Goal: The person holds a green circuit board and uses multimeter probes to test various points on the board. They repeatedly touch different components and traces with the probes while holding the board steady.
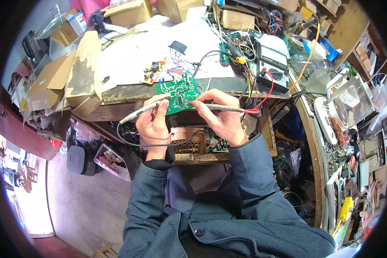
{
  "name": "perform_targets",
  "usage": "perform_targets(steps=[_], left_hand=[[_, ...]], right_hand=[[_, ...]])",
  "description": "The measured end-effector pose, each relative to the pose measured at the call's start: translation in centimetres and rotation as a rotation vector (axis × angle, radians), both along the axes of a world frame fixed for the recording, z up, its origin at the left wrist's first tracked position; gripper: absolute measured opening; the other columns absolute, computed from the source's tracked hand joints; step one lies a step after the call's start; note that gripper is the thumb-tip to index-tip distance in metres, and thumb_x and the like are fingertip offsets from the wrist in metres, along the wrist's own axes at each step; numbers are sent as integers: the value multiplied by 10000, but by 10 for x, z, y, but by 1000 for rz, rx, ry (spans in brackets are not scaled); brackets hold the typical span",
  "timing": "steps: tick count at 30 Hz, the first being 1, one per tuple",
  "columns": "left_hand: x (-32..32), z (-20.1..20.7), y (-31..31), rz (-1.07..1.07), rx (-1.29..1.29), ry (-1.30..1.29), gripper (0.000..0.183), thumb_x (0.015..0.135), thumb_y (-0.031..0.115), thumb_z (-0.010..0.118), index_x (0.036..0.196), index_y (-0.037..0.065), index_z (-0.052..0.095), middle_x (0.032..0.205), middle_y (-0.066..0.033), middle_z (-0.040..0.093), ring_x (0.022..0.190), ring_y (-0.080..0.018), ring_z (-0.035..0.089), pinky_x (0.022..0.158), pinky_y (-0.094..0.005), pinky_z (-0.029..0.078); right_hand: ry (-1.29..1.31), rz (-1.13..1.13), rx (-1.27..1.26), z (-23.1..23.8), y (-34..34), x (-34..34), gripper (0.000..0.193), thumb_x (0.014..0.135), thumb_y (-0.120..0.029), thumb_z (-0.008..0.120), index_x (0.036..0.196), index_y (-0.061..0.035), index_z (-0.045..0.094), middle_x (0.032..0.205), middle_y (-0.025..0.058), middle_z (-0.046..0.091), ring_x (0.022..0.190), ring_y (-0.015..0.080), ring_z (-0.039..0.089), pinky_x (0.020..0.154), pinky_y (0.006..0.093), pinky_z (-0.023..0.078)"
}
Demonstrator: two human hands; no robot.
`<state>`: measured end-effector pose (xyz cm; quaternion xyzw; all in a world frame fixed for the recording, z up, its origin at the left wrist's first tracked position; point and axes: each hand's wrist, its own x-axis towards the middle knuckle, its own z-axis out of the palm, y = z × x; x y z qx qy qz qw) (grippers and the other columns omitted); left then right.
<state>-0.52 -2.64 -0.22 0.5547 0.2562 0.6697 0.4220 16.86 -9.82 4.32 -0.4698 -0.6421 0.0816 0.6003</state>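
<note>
"Where's the green circuit board (176,95)?"
"At the workbench's (129,91) near edge."
"And the hands?"
"Left hand (152,124) pinches a black-leaded probe (135,115); right hand (223,118) pinches a red-leaded probe (230,108)."
"Multimeter (274,71)?"
"On the workbench, toward its right end."

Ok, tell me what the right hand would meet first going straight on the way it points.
The green circuit board: the right hand aims its probe leftward at it. The red tip looks at or very near its face; one view leaves contact unclear.
</note>
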Motion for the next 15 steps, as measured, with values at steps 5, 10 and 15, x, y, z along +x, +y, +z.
perform_targets(steps=[5,10,15], left_hand=[[0,1,-1,13,5,26,203,1008,76,739,1182,-27,728,1135,-91,773,1042,-135,683,965,-272,527],[0,0,0,21,19,26,205,1007,75,739,1184,-28,727,1130,-85,772,1037,-135,681,961,-271,526],[0,1,0,14,24,31,205,1008,80,739,1183,-27,727,1130,-79,770,1031,-129,677,951,-266,526]], right_hand=[[-1,3,-10,0,-1,1,88,927,-47,787,957,7,725,797,67,706,665,97,635,586,270,498],[22,1,-19,-1,0,-1,85,928,-47,784,955,7,724,787,70,702,658,98,633,581,273,495],[5,-11,-17,-1,-1,0,91,924,-54,788,949,6,724,778,73,698,655,101,631,579,274,494]])
